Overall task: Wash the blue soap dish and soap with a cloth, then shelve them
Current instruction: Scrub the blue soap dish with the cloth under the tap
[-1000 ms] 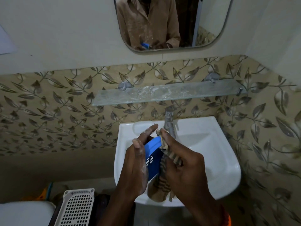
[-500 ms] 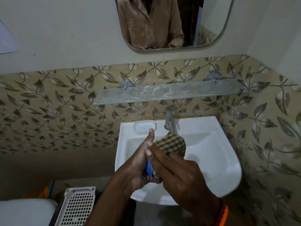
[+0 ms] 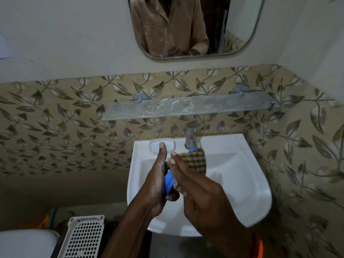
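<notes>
Over the white sink [image 3: 242,183] my left hand [image 3: 154,185] holds the blue soap dish [image 3: 169,181] on edge, thumb under it and fingers stretched up its back. My right hand [image 3: 202,198] presses a brown checked cloth [image 3: 195,162] against the dish's other face; the cloth covers most of the dish. A small blue tip [image 3: 191,149] shows above the cloth near the tap. I cannot see the soap. The glass shelf [image 3: 186,107] hangs on the wall above the tap.
A chrome tap [image 3: 190,135] stands at the sink's back, right behind the cloth. A moulded soap recess [image 3: 172,145] lies left of the tap. A mirror [image 3: 195,27] hangs above. A white perforated basket [image 3: 83,237] and a white lid [image 3: 26,243] sit at the lower left.
The dish has turned from showing its slotted face to edge-on between my palms. The cloth moved from hanging beside the dish to lying over its top, and both hands shifted slightly forward.
</notes>
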